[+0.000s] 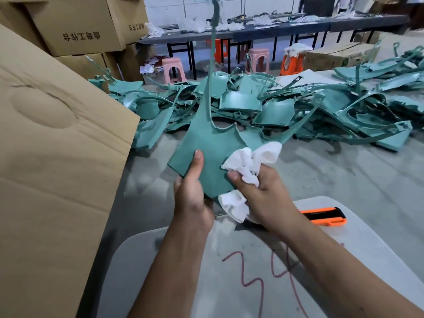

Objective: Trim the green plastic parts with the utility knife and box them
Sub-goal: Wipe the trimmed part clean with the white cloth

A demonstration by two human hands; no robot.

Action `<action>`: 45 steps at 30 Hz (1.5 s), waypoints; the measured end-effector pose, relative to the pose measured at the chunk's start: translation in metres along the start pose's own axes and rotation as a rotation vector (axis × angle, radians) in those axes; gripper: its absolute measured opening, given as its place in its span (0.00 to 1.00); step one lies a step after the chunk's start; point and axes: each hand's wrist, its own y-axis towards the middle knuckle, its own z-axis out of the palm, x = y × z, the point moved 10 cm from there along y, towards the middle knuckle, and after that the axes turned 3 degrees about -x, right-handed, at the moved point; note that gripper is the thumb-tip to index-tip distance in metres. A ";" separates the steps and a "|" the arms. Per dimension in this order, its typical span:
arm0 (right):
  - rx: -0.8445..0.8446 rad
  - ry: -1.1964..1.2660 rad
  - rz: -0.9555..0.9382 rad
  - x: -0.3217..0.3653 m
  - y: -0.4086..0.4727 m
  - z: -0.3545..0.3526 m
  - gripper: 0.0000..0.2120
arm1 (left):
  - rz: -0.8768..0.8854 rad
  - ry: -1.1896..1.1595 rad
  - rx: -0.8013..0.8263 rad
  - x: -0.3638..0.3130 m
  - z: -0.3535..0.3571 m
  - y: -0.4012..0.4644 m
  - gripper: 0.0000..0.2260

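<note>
The left hand (pixel 191 191) grips the lower edge of a green plastic part (pixel 206 145), thumb on its face. The right hand (pixel 259 191) clutches a white cloth (pixel 250 161) against it. Beside the right wrist, an orange utility knife (pixel 325 216) lies on the table (pixel 252 283); beyond both hands, a pile of green parts (pixel 286 106) covers the floor.
</note>
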 end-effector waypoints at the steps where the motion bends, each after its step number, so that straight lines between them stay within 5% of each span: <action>1: -0.039 -0.046 0.012 -0.002 0.003 -0.008 0.13 | 0.076 0.043 -0.056 -0.009 -0.008 0.004 0.21; 4: -0.097 -0.117 0.072 -0.008 0.009 -0.031 0.23 | 0.346 0.328 -0.173 -0.050 -0.029 0.015 0.13; 8: -0.097 -0.199 0.048 -0.006 0.009 -0.033 0.24 | 0.331 0.618 0.041 -0.045 -0.017 0.020 0.12; 11: -0.157 0.023 0.075 -0.009 0.007 -0.033 0.20 | 0.452 0.567 -0.104 -0.057 -0.022 0.016 0.14; 17: 0.124 0.225 -0.119 0.014 -0.003 -0.004 0.16 | 0.419 0.341 -0.323 -0.045 -0.041 0.010 0.08; 23: -0.207 0.052 -0.209 0.016 0.002 -0.038 0.11 | 0.413 0.516 -0.268 -0.039 -0.024 0.007 0.08; 30: -0.402 0.495 0.369 -0.040 -0.003 -0.049 0.10 | 0.348 0.627 -0.202 -0.029 -0.013 0.005 0.10; 39: -0.512 0.532 0.380 -0.050 0.002 -0.059 0.14 | 0.364 0.795 -0.345 -0.042 -0.028 0.000 0.21; 41: -0.639 0.397 0.299 -0.048 0.004 -0.088 0.12 | 0.369 0.783 -0.373 -0.046 -0.031 -0.004 0.22; 45: -0.576 -0.414 0.162 -0.035 0.009 -0.113 0.21 | 0.308 0.632 -0.454 -0.033 -0.031 -0.018 0.21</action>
